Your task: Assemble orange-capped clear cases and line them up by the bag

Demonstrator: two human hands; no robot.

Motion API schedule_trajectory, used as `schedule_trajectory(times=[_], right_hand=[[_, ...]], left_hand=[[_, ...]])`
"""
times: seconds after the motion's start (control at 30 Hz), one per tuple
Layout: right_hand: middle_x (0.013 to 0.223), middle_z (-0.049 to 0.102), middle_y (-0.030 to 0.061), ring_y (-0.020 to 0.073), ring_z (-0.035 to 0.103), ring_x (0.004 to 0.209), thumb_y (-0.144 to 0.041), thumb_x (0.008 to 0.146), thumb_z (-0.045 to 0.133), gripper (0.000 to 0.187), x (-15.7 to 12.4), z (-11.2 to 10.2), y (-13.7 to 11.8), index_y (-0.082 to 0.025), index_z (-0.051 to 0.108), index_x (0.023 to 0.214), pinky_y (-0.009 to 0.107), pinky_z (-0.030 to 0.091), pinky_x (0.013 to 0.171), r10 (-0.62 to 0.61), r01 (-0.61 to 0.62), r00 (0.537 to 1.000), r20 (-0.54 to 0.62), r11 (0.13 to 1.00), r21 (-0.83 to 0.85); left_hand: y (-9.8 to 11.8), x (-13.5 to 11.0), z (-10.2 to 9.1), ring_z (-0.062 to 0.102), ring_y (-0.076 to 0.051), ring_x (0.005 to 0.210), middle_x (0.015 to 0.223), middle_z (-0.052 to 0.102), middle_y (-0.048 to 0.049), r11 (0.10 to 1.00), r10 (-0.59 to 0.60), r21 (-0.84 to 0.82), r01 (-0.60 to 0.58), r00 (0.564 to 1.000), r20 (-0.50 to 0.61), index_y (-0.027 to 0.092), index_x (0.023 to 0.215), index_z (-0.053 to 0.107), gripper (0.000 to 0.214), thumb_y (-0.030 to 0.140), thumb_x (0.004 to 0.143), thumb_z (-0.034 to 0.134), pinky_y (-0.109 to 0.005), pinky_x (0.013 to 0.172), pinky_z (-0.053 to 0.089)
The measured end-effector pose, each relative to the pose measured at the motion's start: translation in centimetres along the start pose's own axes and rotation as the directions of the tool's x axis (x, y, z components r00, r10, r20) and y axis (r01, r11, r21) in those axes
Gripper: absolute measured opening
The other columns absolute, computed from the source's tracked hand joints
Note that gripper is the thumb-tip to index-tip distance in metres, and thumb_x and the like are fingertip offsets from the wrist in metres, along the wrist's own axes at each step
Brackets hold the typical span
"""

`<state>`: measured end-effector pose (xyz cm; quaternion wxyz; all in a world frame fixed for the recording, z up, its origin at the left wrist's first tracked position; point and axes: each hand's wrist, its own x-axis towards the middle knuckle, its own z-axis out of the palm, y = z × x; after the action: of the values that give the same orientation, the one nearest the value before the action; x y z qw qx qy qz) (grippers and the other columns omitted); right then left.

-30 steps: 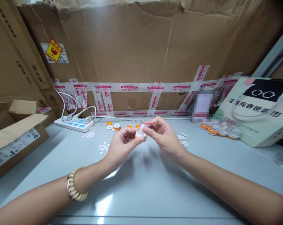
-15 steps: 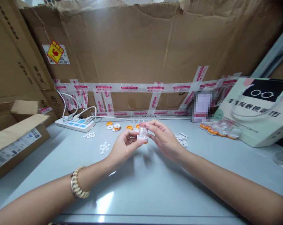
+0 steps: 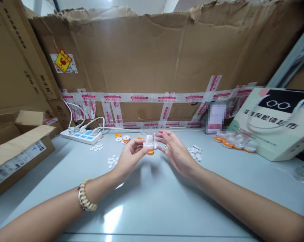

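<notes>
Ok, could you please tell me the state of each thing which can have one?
Left hand: pinching the clear piece
Clear piece: upright
Right hand: open, beside the piece
Power strip: several plugs inserted
Small carton: open
Bag: standing
White discs: loose, spread out
Bracelet: worn

1. Held part (image 3: 149,144): clear glossy plastic above; white and orange plastic below.
2. Discs (image 3: 112,159): smooth white plastic.
3. Table (image 3: 152,201): smooth, glossy, reflective.
4. Carton (image 3: 142,50): matt brown cardboard, creased, top edge (image 3: 147,16) torn rough.
5. Tape (image 3: 139,98): thin printed film, slight sheen.
6. Power strip (image 3: 81,136): white plastic.
7. Bag (image 3: 273,134): smooth stiff paper or card; twisted cord handle (image 3: 298,109).
8. Bracelet (image 3: 86,198): pale, ridged; material unclear.
</notes>
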<state>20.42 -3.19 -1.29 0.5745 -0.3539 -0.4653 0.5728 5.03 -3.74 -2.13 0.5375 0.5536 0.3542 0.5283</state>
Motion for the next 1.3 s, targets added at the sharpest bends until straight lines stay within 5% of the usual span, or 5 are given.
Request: schedule_trajectory(times=[0.37, 0.87, 1.0, 1.1, 1.3], right_hand=[[0.074, 0.068, -0.0015, 0.0115, 0.063, 0.072, -0.034, 0.061, 0.076, 0.042, -0.6, 0.4, 1.0, -0.020, 0.053, 0.094, 0.032, 0.044, 0.084, 0.235, -0.254, 0.957, 0.169, 0.962, 0.101], [0.086, 0.068, 0.0064, 0.0208, 0.062, 0.083, -0.043, 0.059, 0.071, 0.036, 3.2, -4.6, -1.4, -0.016, 0.064, 0.082, 0.033, 0.044, 0.079, -0.063, 0.068, 0.998, 0.028, 0.843, -0.534], [0.087, 0.068, 0.0074, 0.0223, 0.062, 0.081, -0.046, 0.062, 0.066, 0.036, 4.0, -11.5, -4.1, -0.017, 0.063, 0.082, 0.032, 0.043, 0.074, -0.208, -0.027, 0.962, -0.179, 0.578, -0.815], [0.082, 0.068, 0.0079, 0.0216, 0.062, 0.075, -0.047, 0.068, 0.058, 0.035, 3.3, -16.7, -5.1, -0.018, 0.061, 0.088, 0.028, 0.043, 0.065, -0.209, -0.248, 0.938, -0.277, 0.156, -0.956], [0.086, 0.065, 0.0166, 0.0300, 0.059, 0.083, -0.034, 0.063, 0.061, 0.034, 2.5, -21.3, -4.6, -0.013, 0.059, 0.089, 0.032, 0.039, 0.066, -0.223, -0.328, 0.928, -0.299, -0.104, -0.939]], left_hand=[[-0.9, 0.4, -0.6, 0.058, -0.014, 0.081, 0.088, 0.059, -0.0022, 0.980, 0.073, 0.190, -0.058, 0.995, -0.074, 0.016, 0.087, 0.053, 0.028, 0.032, 0.070, 0.069, -0.028, 0.073, 0.046], [-1.2, -0.5, -0.8, 0.049, -0.020, 0.108, 0.111, 0.053, -0.0070, 0.703, 0.290, 0.610, -0.366, 0.930, 0.223, 0.021, 0.100, 0.051, 0.021, 0.017, 0.080, 0.055, -0.034, 0.083, 0.045], [-0.9, -0.6, -0.8, 0.049, -0.019, 0.109, 0.110, 0.054, -0.0069, 0.686, 0.295, 0.605, -0.403, 0.915, 0.276, 0.021, 0.101, 0.051, 0.020, 0.015, 0.081, 0.052, -0.033, 0.082, 0.045], [-0.9, -0.8, -0.7, 0.049, -0.019, 0.107, 0.107, 0.054, -0.0072, 0.677, 0.279, 0.593, -0.435, 0.898, 0.340, 0.020, 0.098, 0.053, 0.018, 0.014, 0.081, 0.051, -0.034, 0.083, 0.044], [-0.6, -0.9, -0.6, 0.049, -0.020, 0.106, 0.107, 0.054, -0.0085, 0.631, 0.304, 0.596, -0.497, 0.865, 0.400, 0.021, 0.100, 0.052, 0.020, 0.014, 0.082, 0.050, -0.037, 0.083, 0.045]])
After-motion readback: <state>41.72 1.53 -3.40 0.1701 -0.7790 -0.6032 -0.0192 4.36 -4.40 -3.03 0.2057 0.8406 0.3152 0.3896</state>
